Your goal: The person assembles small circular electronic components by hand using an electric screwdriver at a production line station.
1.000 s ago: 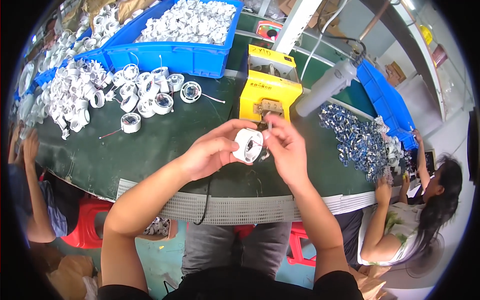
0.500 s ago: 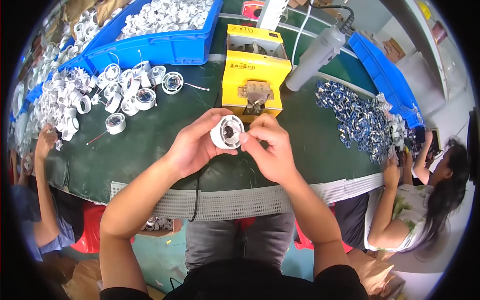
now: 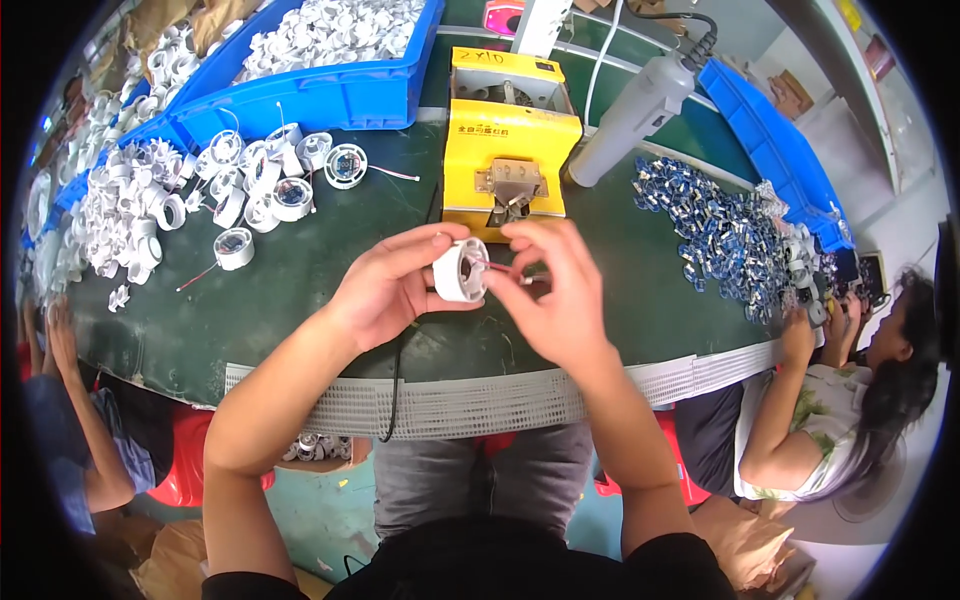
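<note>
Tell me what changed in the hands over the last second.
The left hand has turned the white round housing, so its open side now faces right. The right hand now pinches its thin wires. The housing stayed held above the green table, before the yellow machine.

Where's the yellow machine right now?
In the head view, the yellow machine sits on the green table just beyond both hands, right of the blue bin, left of the grey cylinder.
</note>
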A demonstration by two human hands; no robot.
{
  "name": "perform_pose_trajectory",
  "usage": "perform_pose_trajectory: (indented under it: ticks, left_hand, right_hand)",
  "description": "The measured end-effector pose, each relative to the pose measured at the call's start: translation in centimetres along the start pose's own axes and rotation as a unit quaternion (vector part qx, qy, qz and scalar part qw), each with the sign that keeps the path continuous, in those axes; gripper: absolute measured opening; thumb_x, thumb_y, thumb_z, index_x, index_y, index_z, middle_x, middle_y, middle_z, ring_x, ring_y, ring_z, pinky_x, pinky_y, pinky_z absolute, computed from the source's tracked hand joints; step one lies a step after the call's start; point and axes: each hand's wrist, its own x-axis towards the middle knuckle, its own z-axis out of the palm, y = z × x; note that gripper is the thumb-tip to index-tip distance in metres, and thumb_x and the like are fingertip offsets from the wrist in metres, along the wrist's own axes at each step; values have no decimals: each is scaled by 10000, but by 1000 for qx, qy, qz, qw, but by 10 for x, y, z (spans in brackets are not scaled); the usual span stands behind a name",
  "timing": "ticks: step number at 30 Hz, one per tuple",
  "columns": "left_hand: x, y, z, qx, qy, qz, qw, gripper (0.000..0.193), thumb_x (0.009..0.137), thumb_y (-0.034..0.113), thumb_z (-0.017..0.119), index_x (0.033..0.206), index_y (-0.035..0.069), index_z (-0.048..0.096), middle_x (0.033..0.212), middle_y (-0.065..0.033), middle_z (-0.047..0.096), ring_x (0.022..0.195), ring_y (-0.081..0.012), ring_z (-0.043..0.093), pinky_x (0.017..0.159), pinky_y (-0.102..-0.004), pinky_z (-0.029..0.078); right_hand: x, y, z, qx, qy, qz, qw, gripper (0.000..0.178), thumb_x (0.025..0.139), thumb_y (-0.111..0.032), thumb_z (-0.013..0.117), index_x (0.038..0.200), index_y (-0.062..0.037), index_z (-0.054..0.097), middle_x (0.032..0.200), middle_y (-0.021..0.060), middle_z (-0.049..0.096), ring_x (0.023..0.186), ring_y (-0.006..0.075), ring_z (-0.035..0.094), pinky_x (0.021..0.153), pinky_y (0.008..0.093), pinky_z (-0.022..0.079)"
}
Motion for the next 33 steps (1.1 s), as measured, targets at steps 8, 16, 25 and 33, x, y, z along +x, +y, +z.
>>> perform_pose_trajectory:
  ticks: [8,16,25,33]
  left_hand:
    - [0,0,6,-52,22,61,997,323,992,226,525,1244,24,538,1162,-113,621,1059,-239,633,939,-498,528]
    - [-1,-8,4,-21,4,143,989,256,979,144,546,1203,24,581,1235,-117,592,1103,-227,610,951,-432,521]
    - [-1,-13,10,2,-49,144,988,302,971,74,536,1269,31,549,1330,-108,525,1188,-205,547,995,-370,470]
    - [-3,-19,23,15,-73,137,988,394,1020,129,433,1393,3,414,1314,-95,516,1197,-168,509,1028,-329,401]
  right_hand:
    - [2,19,-8,-16,53,-58,997,177,767,58,736,925,4,678,1055,97,616,882,155,644,723,258,558]
    - [6,11,-11,-20,68,-74,995,168,842,-31,698,1006,3,695,1050,112,625,884,160,636,763,249,518]
    - [-6,10,7,373,1,175,911,176,851,5,702,1020,2,654,810,39,651,620,81,581,566,191,475]
    - [-9,13,16,184,42,39,981,176,775,-9,768,931,3,686,870,76,665,716,116,646,654,245,530]
